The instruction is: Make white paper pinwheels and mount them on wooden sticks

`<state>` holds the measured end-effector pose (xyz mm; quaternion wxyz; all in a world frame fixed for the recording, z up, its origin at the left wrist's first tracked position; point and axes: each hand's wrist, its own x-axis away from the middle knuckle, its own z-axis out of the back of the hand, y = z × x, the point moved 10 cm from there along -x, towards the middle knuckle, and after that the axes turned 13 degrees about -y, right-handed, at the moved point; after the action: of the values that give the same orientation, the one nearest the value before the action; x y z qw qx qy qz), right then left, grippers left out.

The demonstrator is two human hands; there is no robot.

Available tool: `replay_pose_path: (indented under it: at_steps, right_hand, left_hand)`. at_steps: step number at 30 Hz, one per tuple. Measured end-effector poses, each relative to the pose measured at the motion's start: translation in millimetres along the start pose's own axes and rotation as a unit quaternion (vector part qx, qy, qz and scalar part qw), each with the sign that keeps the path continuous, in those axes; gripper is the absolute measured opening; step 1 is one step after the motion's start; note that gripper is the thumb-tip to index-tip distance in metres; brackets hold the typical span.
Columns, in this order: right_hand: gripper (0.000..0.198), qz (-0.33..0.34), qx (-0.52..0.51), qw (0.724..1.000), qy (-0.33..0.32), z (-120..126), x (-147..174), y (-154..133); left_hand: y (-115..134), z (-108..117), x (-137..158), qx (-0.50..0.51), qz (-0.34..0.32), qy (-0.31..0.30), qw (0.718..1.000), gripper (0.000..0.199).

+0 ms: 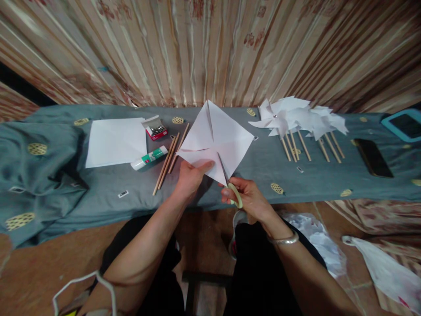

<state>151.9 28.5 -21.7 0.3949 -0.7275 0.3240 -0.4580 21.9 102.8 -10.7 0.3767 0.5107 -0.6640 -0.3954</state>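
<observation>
A white square of paper (232, 136) is held up with one corner toward me, slit from several corners toward its middle. My left hand (192, 177) pinches its lower left part, thumb on top and fingers underneath. In my right hand (246, 195) is a pair of scissors (236, 195) with pale yellow-green handles. Their blades lie at the near corner, along a slit that runs up toward the centre. Left of the paper lie several wooden sticks (164, 169), a green and white glue stick (149, 158) and a small open box of metal pins (156, 128).
A stack of white paper (115, 142) lies at the left of the cloth-covered table (210, 197). Several finished paper pinwheels (296, 116) on sticks rest at the right, beside a black phone (373, 157) and a blue-framed device (403, 125). Plastic bags (319, 241) are on the floor.
</observation>
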Motion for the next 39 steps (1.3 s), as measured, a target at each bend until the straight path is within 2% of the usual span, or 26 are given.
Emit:
replay_pose_path:
  at_steps: [8, 27, 39]
  right_hand:
    - [0.057, -0.012, -0.015, 0.999, 0.026, 3.1, 0.2, 3.5]
    - [0.049, 0.011, -0.001, 1.000, 0.011, 1.8, -0.2, 0.7]
    - [0.050, 0.015, -0.014, 1.000, 0.018, 2.4, -1.5, 0.0]
  left_hand:
    - [-1.3, 2.1, 0.8, 0.012, 0.003, 0.009, 1.000, 0.025]
    - [-0.3, -3.1, 1.3, -0.010, 0.005, -0.015, 1.000, 0.015]
    - [0.5, -2.3, 2.1, -0.020, 0.006, -0.014, 1.000, 0.021]
